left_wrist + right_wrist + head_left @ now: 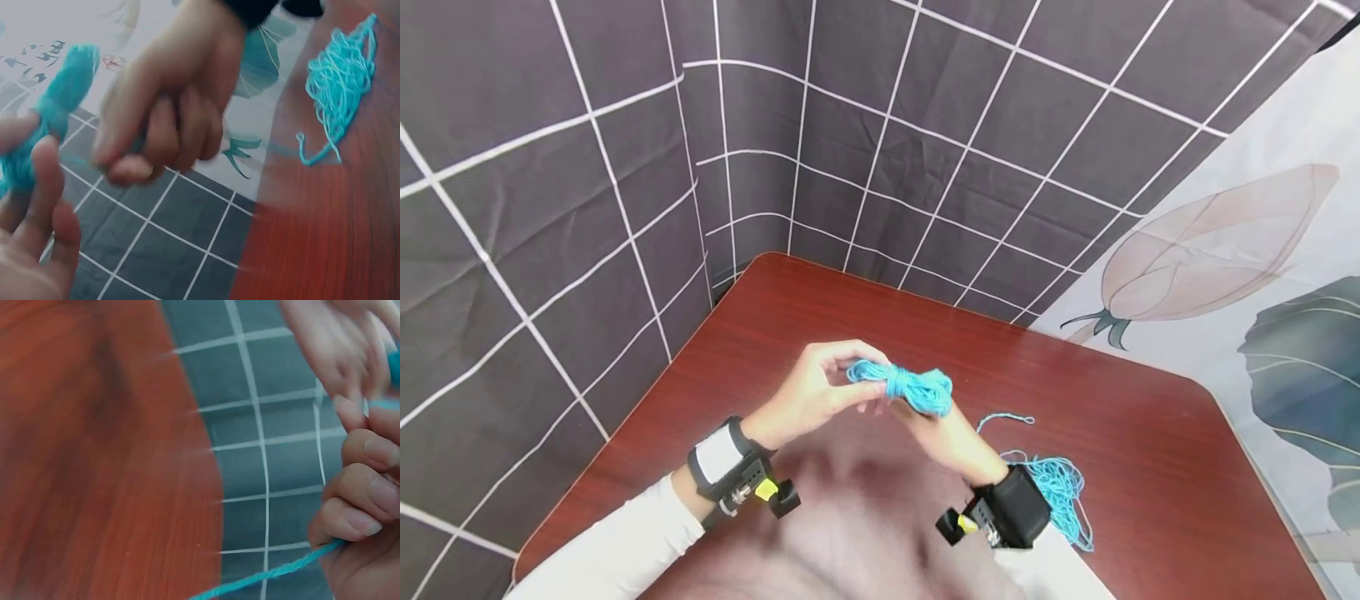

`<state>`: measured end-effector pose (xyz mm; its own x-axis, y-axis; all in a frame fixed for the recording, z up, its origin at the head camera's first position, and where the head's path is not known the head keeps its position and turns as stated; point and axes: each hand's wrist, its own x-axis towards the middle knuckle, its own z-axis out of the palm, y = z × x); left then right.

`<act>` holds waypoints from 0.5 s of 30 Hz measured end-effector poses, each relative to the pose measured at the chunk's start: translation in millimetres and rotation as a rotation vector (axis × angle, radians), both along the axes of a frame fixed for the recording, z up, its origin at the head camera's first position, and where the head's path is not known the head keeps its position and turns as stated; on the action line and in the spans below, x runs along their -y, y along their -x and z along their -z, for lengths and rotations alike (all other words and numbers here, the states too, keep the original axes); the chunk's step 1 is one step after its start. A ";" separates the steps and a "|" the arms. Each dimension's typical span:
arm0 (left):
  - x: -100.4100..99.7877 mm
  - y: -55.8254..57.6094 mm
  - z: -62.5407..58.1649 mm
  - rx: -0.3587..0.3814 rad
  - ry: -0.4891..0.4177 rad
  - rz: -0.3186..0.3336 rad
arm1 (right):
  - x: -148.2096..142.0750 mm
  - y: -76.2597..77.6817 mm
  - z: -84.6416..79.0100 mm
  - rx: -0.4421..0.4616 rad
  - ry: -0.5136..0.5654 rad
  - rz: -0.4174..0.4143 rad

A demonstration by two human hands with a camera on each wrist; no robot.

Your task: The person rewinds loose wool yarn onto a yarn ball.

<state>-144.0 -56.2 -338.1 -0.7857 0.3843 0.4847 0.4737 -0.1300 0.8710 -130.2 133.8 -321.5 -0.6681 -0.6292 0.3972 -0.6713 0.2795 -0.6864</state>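
Observation:
A bundle of turquoise cord, bound round its middle with turns of the same cord, is held up above the table. My left hand pinches it between thumb and fingers. Close beside the bundle, my right hand has its fingers curled round a strand of turquoise cord that trails out below the little finger. In the left wrist view, a thin stretch of cord runs from the bundle to the right fist. The head view partly hides the right fingers behind the bundle.
A loose, tangled pile of turquoise cord lies on the reddish-brown table by the right forearm, a looped end stretching away from it. Dark grey cloth with white grid lines hangs behind and left. White printed cloth hangs at the right.

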 end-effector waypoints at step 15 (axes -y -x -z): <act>-1.5 -3.5 1.8 -0.064 0.188 0.022 | -13.6 14.5 -64.5 -0.080 -0.182 0.173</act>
